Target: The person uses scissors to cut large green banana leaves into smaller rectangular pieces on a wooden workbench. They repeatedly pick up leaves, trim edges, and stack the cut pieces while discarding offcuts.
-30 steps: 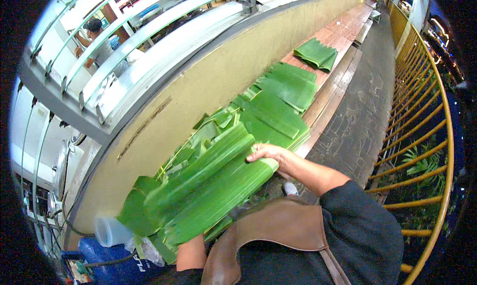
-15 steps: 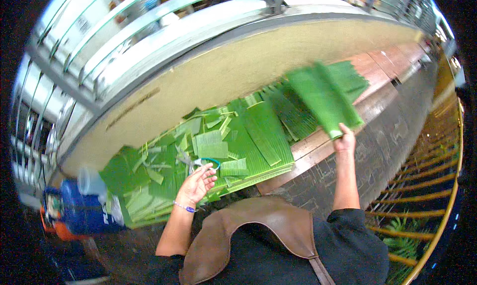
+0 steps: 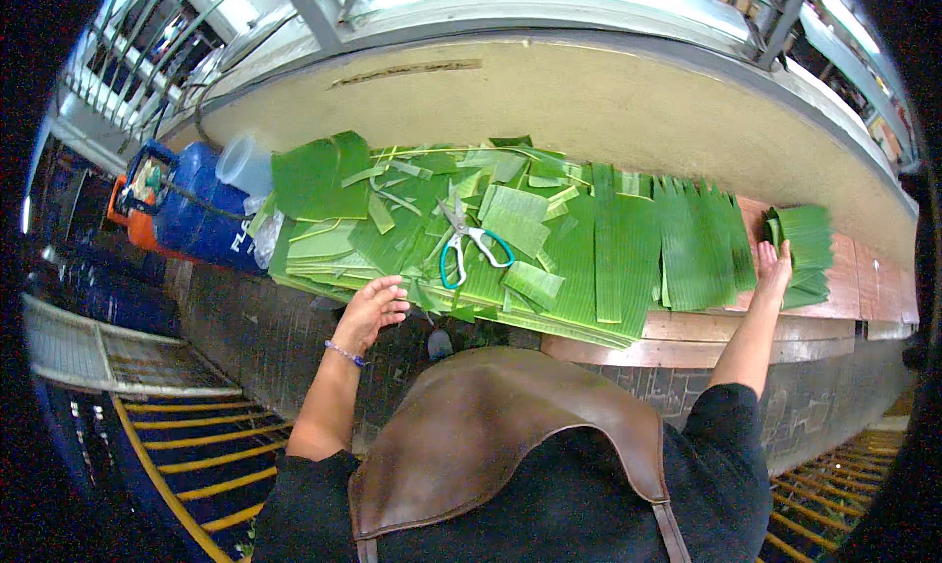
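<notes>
Long green banana leaves [image 3: 569, 239] lie in a wide, layered pile along the ledge, with cut scraps [image 3: 515, 220] strewn on top. Scissors [image 3: 461, 239] with white and teal handles rest on the scraps, blades slightly apart. Just in front of the pile's near edge is my left hand [image 3: 371, 308], fingers loosely spread and nothing in them. Out to the far right, my right hand [image 3: 773, 267] grips the left edge of a folded banana leaf [image 3: 803, 239], which lies over a small stack there. Part of that grip is hidden, and the leaf's outer edge is blurred.
At the left end stand a blue jug [image 3: 201, 205], a translucent plastic cup [image 3: 243, 164] and an orange object [image 3: 140, 225]. A cream wall [image 3: 608, 92] runs behind the reddish ledge [image 3: 873, 279]. Yellow railings [image 3: 201, 465] are at the lower left and right.
My right hand has carried the folded leaf rightward and down onto the small stack. My left hand has come away from the scissors, which now lie on the scraps. The view has turned.
</notes>
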The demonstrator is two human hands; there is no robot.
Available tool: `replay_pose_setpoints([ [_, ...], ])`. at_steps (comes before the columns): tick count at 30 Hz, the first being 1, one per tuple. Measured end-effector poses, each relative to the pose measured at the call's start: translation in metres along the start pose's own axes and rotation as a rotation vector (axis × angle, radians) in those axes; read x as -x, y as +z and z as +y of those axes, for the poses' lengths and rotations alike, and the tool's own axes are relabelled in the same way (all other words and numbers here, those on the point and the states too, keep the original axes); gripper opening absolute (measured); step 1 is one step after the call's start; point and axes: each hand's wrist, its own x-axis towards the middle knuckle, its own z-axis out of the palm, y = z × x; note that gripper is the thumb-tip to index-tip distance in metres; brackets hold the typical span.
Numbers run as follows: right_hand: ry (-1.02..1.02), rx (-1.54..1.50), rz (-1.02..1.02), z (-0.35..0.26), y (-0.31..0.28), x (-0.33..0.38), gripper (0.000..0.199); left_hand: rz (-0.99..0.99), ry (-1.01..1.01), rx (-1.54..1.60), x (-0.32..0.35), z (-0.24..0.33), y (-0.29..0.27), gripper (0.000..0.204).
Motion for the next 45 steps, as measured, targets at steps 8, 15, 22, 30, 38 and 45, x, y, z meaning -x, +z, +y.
replay_pose_setpoints([
  [8, -0.203, 0.603, -0.6, 0.205, 0.075, 0.22, 0.018, 0.136, 0.059, -0.048, -0.027, 0.004, -0.056, 0.035],
  [15, -0.794, 1.532, -1.087, 0.291, 0.103, 0.399, 0.04, 0.122, 0.131, 0.312, -0.099, 0.018, -0.117, 0.048],
  [22, -0.686, 1.925, -0.887, 0.328, 0.105, 0.444, 0.054, 0.018, 0.069, 0.156, -0.15, 0.022, -0.148, 0.058],
  [30, -0.804, 1.917, -0.64, 0.345, 0.125, 0.477, 0.049, 0.263, 0.546, -0.231, -0.19, 0.044, -0.187, 0.053],
  [38, -0.919, 1.775, -0.747, 0.35, 0.155, 0.488, 0.034, 0.289, 0.933, -1.313, -0.229, 0.062, -0.211, 0.022],
  [45, -0.761, 1.964, -0.96, 0.41, 0.194, 0.488, 0.064, 0.709, 1.128, -0.502, -0.183, 0.157, -0.218, 0.01],
])
